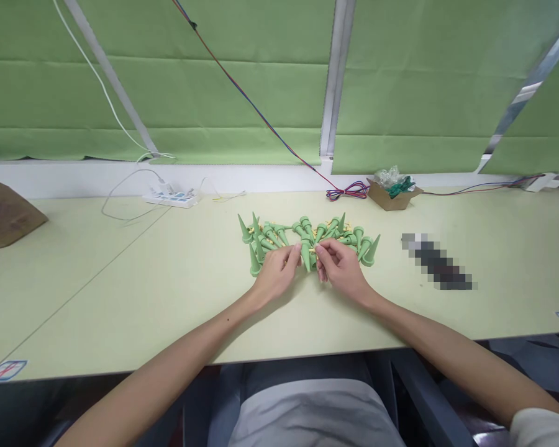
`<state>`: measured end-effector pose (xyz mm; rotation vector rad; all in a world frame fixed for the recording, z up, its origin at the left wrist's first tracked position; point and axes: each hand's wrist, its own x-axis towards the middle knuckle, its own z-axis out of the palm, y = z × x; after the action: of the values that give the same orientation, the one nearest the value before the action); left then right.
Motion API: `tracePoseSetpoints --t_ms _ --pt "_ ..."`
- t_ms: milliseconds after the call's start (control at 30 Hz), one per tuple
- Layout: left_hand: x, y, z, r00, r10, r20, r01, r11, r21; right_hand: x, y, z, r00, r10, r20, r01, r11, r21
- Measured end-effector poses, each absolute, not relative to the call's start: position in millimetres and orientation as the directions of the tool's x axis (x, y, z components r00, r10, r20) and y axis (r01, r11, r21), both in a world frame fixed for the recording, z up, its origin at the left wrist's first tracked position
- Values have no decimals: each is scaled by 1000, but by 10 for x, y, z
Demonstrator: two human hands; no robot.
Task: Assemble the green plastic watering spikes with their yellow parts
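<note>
My left hand (pixel 279 267) is closed on a green cone-shaped piece (pixel 306 253), which hangs point down between my two hands. The thumb and fingertips of my right hand (pixel 338 264) pinch a small yellow part (pixel 313 250) against the side of that piece. Just behind my hands lies a pile of several green spikes (pixel 272 233) with round collars, some standing point up, others on their sides. Small yellow parts (pixel 348 227) show among them.
A pale table (pixel 168 298) spans the view. At its back are a power strip (pixel 172 197), a coiled red-blue cable (pixel 347 191) and a cardboard box (pixel 394 197) with plastic and green items. A brown bag (pixel 7 214) lies left; a pixelated object (pixel 440 264) lies right.
</note>
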<state>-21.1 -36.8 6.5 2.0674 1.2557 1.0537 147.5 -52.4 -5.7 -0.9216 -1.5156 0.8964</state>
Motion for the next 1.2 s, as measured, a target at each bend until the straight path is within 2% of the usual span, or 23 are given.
tracePoseSetpoints --t_ms 567,967,1200 --pt "-244 -378 75 353 885 305 411 -439 799 1489 -510 -82 -130 900 415 114 429 -896" --pt "-237 -375 62 359 855 374 337 -492 803 1499 -498 -80 -126 908 399 119 413 -903" --pt "-227 -375 47 341 849 403 315 -507 803 1486 -473 -93 -112 908 403 45 410 -911"
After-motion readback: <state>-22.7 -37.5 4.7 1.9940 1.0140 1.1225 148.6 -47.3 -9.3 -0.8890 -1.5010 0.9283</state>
